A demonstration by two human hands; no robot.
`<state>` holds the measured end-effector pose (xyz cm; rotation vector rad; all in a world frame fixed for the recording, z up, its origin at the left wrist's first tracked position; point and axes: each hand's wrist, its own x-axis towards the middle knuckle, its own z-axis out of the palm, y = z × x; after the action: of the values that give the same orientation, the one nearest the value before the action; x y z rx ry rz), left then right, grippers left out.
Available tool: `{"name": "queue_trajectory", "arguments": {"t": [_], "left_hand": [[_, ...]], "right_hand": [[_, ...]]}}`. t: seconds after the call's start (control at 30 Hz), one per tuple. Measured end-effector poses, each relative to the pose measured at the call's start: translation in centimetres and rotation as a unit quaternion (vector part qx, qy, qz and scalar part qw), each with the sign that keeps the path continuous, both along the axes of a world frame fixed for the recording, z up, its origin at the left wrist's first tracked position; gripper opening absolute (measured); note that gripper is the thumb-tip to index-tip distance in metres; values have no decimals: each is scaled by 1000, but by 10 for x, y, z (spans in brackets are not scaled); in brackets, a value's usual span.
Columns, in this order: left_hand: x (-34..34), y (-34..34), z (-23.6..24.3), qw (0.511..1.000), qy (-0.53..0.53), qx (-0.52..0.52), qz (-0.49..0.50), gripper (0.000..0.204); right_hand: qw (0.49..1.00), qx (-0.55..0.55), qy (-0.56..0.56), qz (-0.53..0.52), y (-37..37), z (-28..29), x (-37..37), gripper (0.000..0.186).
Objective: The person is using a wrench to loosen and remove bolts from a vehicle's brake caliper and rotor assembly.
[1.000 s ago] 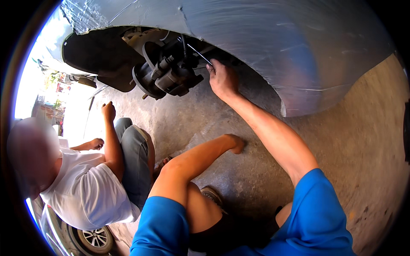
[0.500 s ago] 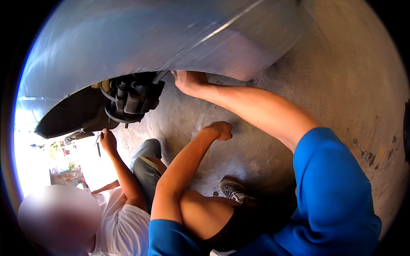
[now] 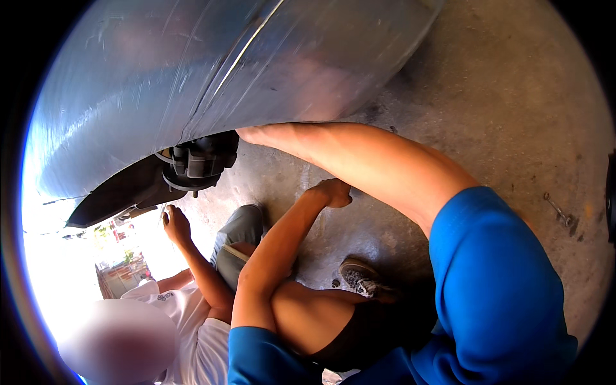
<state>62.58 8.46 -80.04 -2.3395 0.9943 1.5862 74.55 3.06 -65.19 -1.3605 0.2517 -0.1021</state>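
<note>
A silver-grey car body panel (image 3: 308,64) with a bright trim strip hangs over the wheel arch. Beneath its edge, a dark brake caliper and hub assembly (image 3: 199,163) show, with the wheel off. My right hand (image 3: 249,133) reaches in under the panel's lower edge, just right of the assembly; its fingers are hidden there. My left hand (image 3: 335,192) is closed in a fist lower down, above the floor and below my right forearm. Whatever it may hold is hidden.
A co-worker in a white shirt (image 3: 199,333) crouches at left, with one raised hand (image 3: 176,224) near the dark arch liner (image 3: 122,192). My shoe (image 3: 360,277) is on the concrete floor (image 3: 507,109) beside a small nut-like piece (image 3: 335,283). A wrench-like metal tool (image 3: 558,208) lies at right.
My right hand has gone farther under the panel, so less of it shows. The view has shifted, covering more of the brake assembly. My left fist stays much the same.
</note>
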Motion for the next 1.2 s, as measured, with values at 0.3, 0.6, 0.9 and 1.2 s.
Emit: {"name": "queue_trajectory", "arguments": {"t": [0.3, 0.6, 0.9, 1.2], "left_hand": [[-2, -13, 10, 1000, -15, -4, -5, 46], [-2, -3, 1, 998, 14, -33, 55, 44], [-4, 31, -51, 998, -33, -56, 20, 40], [-1, 1, 2, 999, -11, 48, -13, 37]], "right_hand": [[1000, -1, 21, -13, 7, 4, -9, 41], [994, -85, 36, 57, 22, -2, 6, 43], [997, -59, 35, 33, 24, 5, 7, 43], [976, -163, 60, 132, 12, -1, -1, 46]]}}
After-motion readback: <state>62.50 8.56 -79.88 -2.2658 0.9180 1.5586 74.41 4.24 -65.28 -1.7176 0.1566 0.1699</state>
